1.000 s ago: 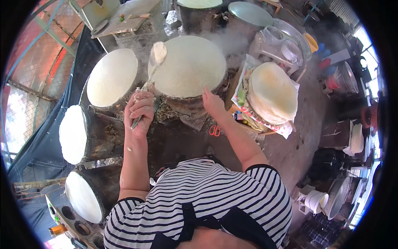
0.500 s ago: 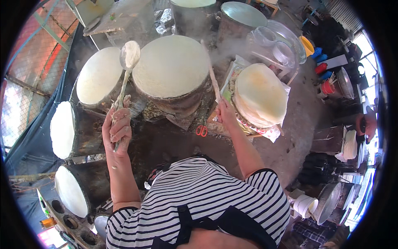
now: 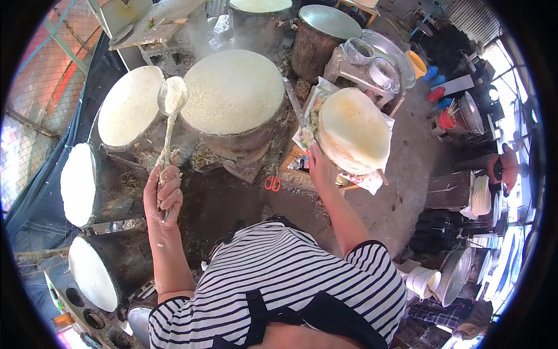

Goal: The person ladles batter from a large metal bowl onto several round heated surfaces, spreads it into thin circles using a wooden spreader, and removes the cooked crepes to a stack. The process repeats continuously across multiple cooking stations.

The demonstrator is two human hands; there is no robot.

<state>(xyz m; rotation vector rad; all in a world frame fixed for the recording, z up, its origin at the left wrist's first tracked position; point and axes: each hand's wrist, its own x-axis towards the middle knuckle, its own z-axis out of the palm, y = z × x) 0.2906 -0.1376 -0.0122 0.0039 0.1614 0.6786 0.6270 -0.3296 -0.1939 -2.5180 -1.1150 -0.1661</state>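
Note:
My left hand [image 3: 165,192] is closed round the batter-crusted handle of a ladle [image 3: 174,95]. Pale dough or batter lies in its bowl, which is raised between two round griddles. One is the large pale-coated griddle [image 3: 235,93] in front of me; the other is a smaller griddle [image 3: 129,107] to its left. My right hand [image 3: 321,166] grips a long flat stick [image 3: 294,103], smeared pale, its far end by the large griddle's right edge. Close to that hand, a stack of big round flatbreads [image 3: 356,131] rests on a cloth-covered stand.
Orange-handled scissors [image 3: 272,183] hang or lie below the large griddle. More drum stoves stand along the left, including a white-topped one [image 3: 79,185], and at the back [image 3: 330,22]. A small table [image 3: 349,70] with clear bowls is beyond the flatbreads. Another person's hand [image 3: 509,168] shows far right.
The view has shifted slightly, with the surroundings sliding left. The ladle's bowl sits a little lower, and steam over the griddles has thinned. Both hands keep their holds.

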